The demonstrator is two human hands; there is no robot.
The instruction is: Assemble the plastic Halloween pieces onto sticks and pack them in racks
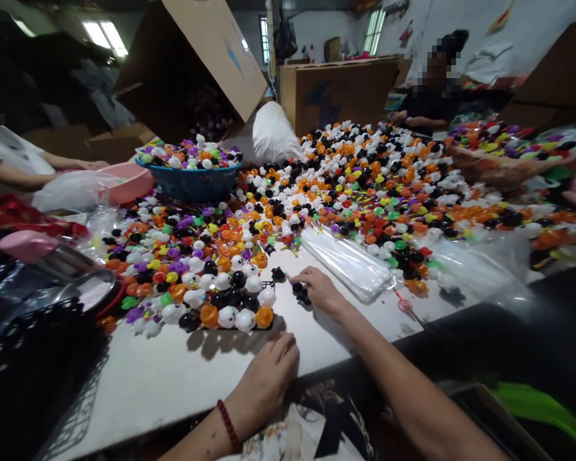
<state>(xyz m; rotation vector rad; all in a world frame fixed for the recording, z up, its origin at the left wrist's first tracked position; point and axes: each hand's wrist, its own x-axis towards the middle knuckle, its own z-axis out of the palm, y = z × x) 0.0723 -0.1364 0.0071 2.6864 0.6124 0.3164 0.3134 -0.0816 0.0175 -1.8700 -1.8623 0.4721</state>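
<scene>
My right hand (319, 291) reaches over the white table, thumb and forefinger pinched at the near end of a small black plastic piece (278, 274). Under its curled fingers lie more black pieces (299, 293). My left hand (273, 362), with a dark red bead bracelet at the wrist, rests curled near the table's front edge; its fingertips are hidden. Just beyond it, a black rack (272, 320) carries rows of round white, black and orange toy heads (228, 317), some with skull or pumpkin faces.
A large heap of coloured toy pieces (365, 166) covers the table's back. Clear plastic bags (348, 262) and orange-handled scissors (404, 304) lie right. A blue basin (192, 182), a pink basin (129, 182) and black baskets (33, 371) are left. Co-workers sit left and far right.
</scene>
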